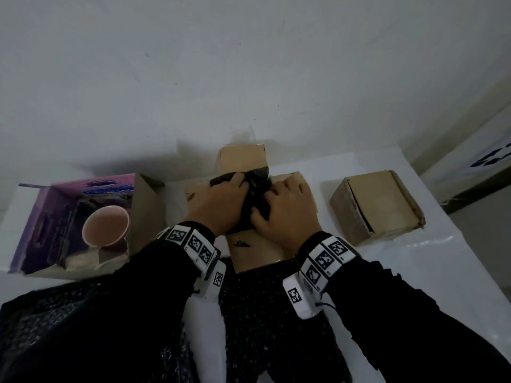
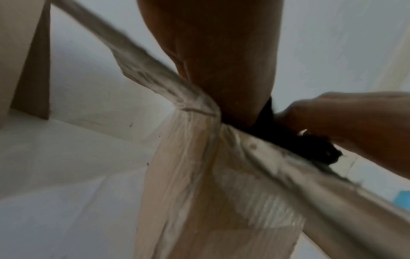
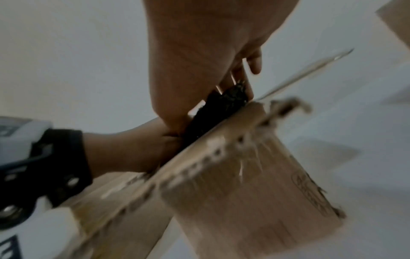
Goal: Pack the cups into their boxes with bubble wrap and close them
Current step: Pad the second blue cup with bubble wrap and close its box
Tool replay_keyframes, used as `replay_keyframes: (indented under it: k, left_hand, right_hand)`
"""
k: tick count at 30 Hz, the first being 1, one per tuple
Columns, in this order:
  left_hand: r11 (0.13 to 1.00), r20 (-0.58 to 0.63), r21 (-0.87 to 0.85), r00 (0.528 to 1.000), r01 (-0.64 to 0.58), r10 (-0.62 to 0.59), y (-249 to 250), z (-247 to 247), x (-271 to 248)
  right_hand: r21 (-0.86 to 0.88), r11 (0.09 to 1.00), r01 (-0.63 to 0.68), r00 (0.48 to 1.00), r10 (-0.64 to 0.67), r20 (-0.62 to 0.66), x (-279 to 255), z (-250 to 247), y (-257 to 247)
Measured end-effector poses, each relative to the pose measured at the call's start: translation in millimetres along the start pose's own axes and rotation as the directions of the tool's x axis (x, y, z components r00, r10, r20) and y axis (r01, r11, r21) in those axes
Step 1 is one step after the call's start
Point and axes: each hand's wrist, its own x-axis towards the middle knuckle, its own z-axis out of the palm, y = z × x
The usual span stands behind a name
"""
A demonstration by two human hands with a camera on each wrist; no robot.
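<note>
The white table (image 1: 456,272) fills the lower half of the head view. At its left edge lies a purple printed carton (image 1: 49,217), its label too blurred to read, with a pink ceramic cup (image 1: 106,225) inside. In the centre stands an open brown cardboard box (image 1: 257,250); a closed brown cardboard box (image 1: 378,203) is at the right. The left hand (image 1: 218,203) and right hand (image 1: 287,214) both grip with curled fingers a black bubble-wrap bundle (image 1: 258,197) and hold it in the open box's mouth.

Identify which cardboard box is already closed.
The plain brown box at the right, flaps down, untouched. The middle box has its flaps spread; the purple box lies open with a cup inside.
</note>
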Motion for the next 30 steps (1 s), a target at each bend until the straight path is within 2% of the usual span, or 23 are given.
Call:
replay_keyframes:
  k: [2,4,7,11,14,16,18,19,21,22,24,27,30]
  left_hand:
    - [0.997,0.024,0.072,0.999,-0.035,0.033,-1.1,3.4,-0.7]
    - [0.978,-0.004,0.2,0.998,-0.063,0.065,-1.4,3.1,-3.4]
    - [0.979,0.03,0.201,0.999,-0.025,0.019,-1.0,2.4,-7.5]
    - [0.982,0.118,0.187,0.992,0.03,-0.053,-3.2,2.0,-5.7]
    - [0.99,0.184,0.134,0.98,0.052,-0.076,-9.4,3.6,1.6]
    - [0.99,0.208,0.123,0.974,0.063,-0.088,-13.0,1.9,7.7]
    - [0.99,0.22,0.118,0.97,0.076,-0.101,-14.3,0.1,12.0]
    - [0.991,0.222,0.109,0.97,0.077,-0.1,-14.1,-0.9,13.4]
    - [0.994,0.222,0.084,0.971,0.069,-0.086,-12.7,-2.1,13.9]
    - [0.995,0.215,0.069,0.973,0.068,-0.081,-12.4,-2.0,13.9]
    - [0.996,0.193,0.048,0.978,0.076,-0.084,-11.1,-3.1,12.0]
    - [0.995,0.156,0.046,0.983,0.087,-0.093,-7.1,-0.8,8.1]
    - [0.99,0.011,0.079,0.993,0.115,-0.117,-5.7,3.6,-0.9]
  right_hand:
    - [-0.089,0.996,0.005,0.994,0.005,0.106,-1.9,3.0,-5.4]
    - [-0.103,0.995,0.0,0.978,0.021,0.209,-1.3,6.4,-7.2]
    - [-0.148,0.989,0.009,0.942,0.042,0.334,5.2,9.3,-8.0]
    - [-0.254,0.964,0.072,0.902,0.045,0.429,19.1,7.0,-3.8]
    - [-0.273,0.961,0.052,0.919,0.061,0.389,20.4,0.2,-3.7]
    - [-0.287,0.957,0.034,0.963,0.045,0.267,15.3,-3.8,-7.5]
    - [-0.241,0.967,0.083,0.991,-0.054,0.123,9.8,-0.8,-9.1]
    - [-0.203,0.968,0.147,0.986,-0.129,0.103,8.5,0.7,-7.3]
    - [-0.185,0.938,0.293,0.951,-0.264,0.163,8.9,5.9,0.8]
    - [-0.2,0.927,0.317,0.939,-0.276,0.207,10.2,7.2,4.9]
    - [-0.224,0.937,0.266,0.942,-0.204,0.266,11.8,5.7,8.7]
    - [-0.172,0.968,0.18,0.971,-0.148,0.186,5.0,5.4,5.5]
    - [-0.169,0.982,0.081,0.989,-0.058,0.135,0.1,6.5,-2.7]
